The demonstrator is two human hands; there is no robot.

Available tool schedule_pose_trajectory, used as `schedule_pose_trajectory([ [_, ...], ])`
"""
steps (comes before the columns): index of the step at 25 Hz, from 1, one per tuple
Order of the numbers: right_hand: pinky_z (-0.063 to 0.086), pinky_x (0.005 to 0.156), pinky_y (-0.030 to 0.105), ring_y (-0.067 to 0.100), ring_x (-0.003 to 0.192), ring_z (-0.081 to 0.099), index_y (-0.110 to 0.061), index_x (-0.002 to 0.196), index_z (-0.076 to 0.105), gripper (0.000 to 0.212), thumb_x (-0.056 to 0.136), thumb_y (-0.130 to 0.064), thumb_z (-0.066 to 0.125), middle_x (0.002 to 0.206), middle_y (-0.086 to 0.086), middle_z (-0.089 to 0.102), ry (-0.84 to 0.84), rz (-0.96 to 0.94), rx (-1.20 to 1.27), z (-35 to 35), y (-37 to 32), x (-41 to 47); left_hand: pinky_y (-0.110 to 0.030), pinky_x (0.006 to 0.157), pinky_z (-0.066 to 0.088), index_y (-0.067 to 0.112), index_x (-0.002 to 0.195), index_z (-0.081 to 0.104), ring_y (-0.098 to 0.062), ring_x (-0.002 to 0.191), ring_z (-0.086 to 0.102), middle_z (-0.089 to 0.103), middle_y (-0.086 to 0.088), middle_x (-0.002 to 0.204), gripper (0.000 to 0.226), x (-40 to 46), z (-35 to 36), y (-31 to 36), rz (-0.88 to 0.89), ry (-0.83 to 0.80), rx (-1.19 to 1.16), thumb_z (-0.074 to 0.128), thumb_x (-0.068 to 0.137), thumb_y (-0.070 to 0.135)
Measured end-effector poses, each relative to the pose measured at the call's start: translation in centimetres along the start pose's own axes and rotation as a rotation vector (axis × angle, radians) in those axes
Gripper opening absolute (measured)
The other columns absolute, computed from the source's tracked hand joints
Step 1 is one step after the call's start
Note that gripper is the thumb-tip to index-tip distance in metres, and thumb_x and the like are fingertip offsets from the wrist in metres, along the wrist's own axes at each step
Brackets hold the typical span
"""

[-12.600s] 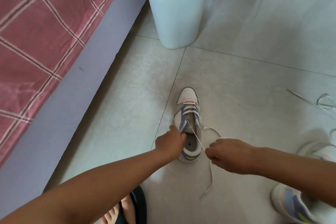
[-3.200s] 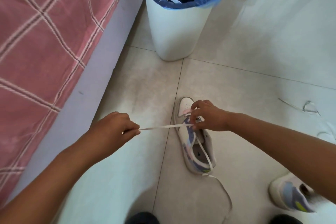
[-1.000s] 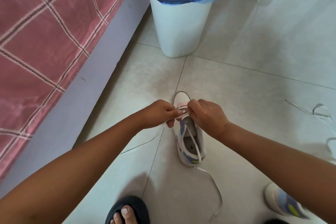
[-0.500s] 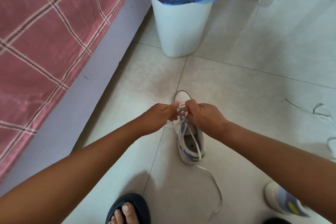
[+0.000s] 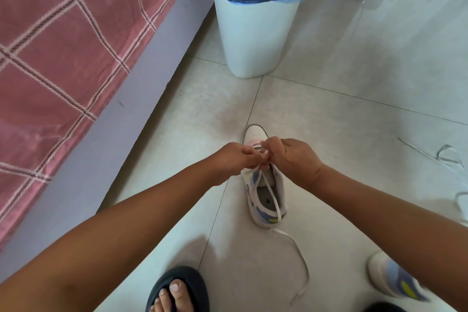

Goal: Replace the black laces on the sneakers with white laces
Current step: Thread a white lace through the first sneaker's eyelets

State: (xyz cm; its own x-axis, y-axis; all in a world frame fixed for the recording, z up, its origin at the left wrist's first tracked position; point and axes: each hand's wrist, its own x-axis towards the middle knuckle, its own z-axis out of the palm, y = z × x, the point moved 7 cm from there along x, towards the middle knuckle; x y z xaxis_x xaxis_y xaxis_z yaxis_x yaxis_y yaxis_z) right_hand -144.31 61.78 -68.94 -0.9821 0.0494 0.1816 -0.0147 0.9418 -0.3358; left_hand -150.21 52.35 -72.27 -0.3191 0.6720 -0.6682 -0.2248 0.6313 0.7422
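Your arms are bare, with no sleeves showing. Your left hand (image 5: 234,159) and right hand (image 5: 291,157) carry no gloves. You wear a black open-toed slipper (image 5: 178,289).

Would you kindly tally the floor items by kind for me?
Sneakers: 2 (one being laced, one at lower right)
White laces: 2 (threaded, loose)
Bins: 1
Black slippers: 1
Total: 6
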Motion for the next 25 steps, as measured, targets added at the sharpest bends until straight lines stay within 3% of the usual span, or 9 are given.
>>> schedule_pose_trajectory([
  [6, 0.038, 0.036, 0.027, 0.032, 0.037, 0.052, 0.001, 0.08, 0.053, 0.018, 0.082, -0.008, 0.069, 0.052, 0.01, 0.06, 0.186, 0.206, 0.009, -0.5, 2.1, -0.5, -0.007, 0.067, 0.041, 0.02, 0.077, 0.072, 0.003, 0.074, 0.064, 0.075, 0.004, 0.079, 0.013, -1.3, -3.2, 0.1, 0.09, 0.097, 0.042, 0.069, 0.084, 0.03],
  [8, 0.04, 0.045, 0.028, 0.031, 0.049, 0.058, -0.006, 0.09, 0.048, 0.017, 0.091, -0.016, 0.06, 0.065, 0.009, 0.065, 0.158, 0.417, 0.106, 0.1, 4.3, -1.1, -0.006, 0.065, 0.041, 0.022, 0.075, 0.071, 0.003, 0.074, 0.067, 0.075, 0.003, 0.079, 0.014, -2.1, -5.2, 0.6, 0.142, 0.157, 0.046, 0.066, 0.085, 0.029],
  [11, 0.036, 0.053, 0.027, 0.023, 0.066, 0.057, -0.016, 0.097, 0.04, 0.021, 0.091, -0.019, 0.059, 0.083, 0.005, 0.066, 0.128, 0.846, 0.339, 1.9, 8.0, -3.1, -0.02, 0.08, 0.042, 0.021, 0.074, 0.069, -0.003, 0.08, 0.067, 0.074, 0.001, 0.082, 0.02, -3.1, -7.9, 1.1, 0.175, 0.205, 0.035, 0.061, 0.089, 0.032],
  [13, 0.038, 0.061, 0.026, 0.022, 0.081, 0.057, -0.013, 0.105, 0.047, 0.021, 0.09, -0.017, 0.061, 0.098, 0.01, 0.065, -0.013, 1.049, 0.567, 3.8, 9.0, -4.3, -0.03, 0.089, 0.042, 0.021, 0.073, 0.068, -0.01, 0.085, 0.065, 0.073, 0.0, 0.08, 0.024, -3.3, -9.1, 1.3, 0.183, 0.221, 0.004, 0.058, 0.091, 0.034],
  [16, 0.041, 0.086, 0.027, 0.024, 0.114, 0.051, -0.016, 0.125, 0.05, 0.04, 0.087, -0.016, 0.064, 0.123, 0.008, 0.054, -0.353, 0.914, 0.645, 4.7, 7.3, -3.4, -0.035, 0.091, 0.048, 0.017, 0.072, 0.069, -0.015, 0.075, 0.064, 0.068, -0.002, 0.069, 0.026, -3.0, -8.7, 1.7, 0.187, 0.19, -0.038, 0.056, 0.093, 0.028],
  [18, 0.035, 0.097, 0.024, 0.015, 0.125, 0.044, -0.026, 0.133, 0.046, 0.051, 0.086, -0.017, 0.063, 0.137, -0.002, 0.046, -0.456, 0.694, 0.739, 3.1, 4.7, -1.2, -0.029, 0.077, 0.053, 0.018, 0.07, 0.071, -0.013, 0.064, 0.062, 0.064, 0.0, 0.063, 0.028, -2.5, -6.9, 2.2, 0.174, 0.121, 0.022, 0.057, 0.093, 0.025],
  [20, 0.04, 0.089, 0.014, 0.003, 0.113, 0.055, -0.032, 0.128, 0.049, 0.04, 0.09, -0.024, 0.056, 0.129, -0.007, 0.056, -0.471, 0.604, 0.986, 1.3, 2.2, 0.9, -0.021, 0.067, 0.049, 0.019, 0.072, 0.072, -0.009, 0.06, 0.061, 0.065, 0.002, 0.063, 0.026, -2.0, -4.9, 2.6, 0.156, 0.047, 0.157, 0.059, 0.091, 0.029],
  [22, 0.044, 0.077, 0.015, 0.009, 0.082, 0.064, -0.025, 0.112, 0.061, 0.025, 0.094, -0.039, 0.049, 0.097, -0.004, 0.068, -0.491, 0.536, 1.056, 0.0, 0.5, 2.2, -0.021, 0.065, 0.047, 0.011, 0.08, 0.072, -0.008, 0.059, 0.06, 0.065, 0.002, 0.065, 0.026, -1.5, -3.4, 3.1, 0.158, 0.004, 0.202, 0.059, 0.091, 0.031],
  [25, 0.043, 0.058, 0.016, 0.011, 0.058, 0.046, -0.023, 0.076, 0.069, 0.032, 0.087, -0.049, 0.054, 0.063, -0.006, 0.056, -0.515, 0.459, 0.937, -1.2, 0.7, 2.1, -0.016, 0.057, 0.045, 0.008, 0.078, 0.071, -0.007, 0.052, 0.051, 0.056, 0.007, 0.054, 0.027, -1.3, -2.6, 4.1, 0.184, -0.004, 0.182, 0.059, 0.091, 0.03],
])
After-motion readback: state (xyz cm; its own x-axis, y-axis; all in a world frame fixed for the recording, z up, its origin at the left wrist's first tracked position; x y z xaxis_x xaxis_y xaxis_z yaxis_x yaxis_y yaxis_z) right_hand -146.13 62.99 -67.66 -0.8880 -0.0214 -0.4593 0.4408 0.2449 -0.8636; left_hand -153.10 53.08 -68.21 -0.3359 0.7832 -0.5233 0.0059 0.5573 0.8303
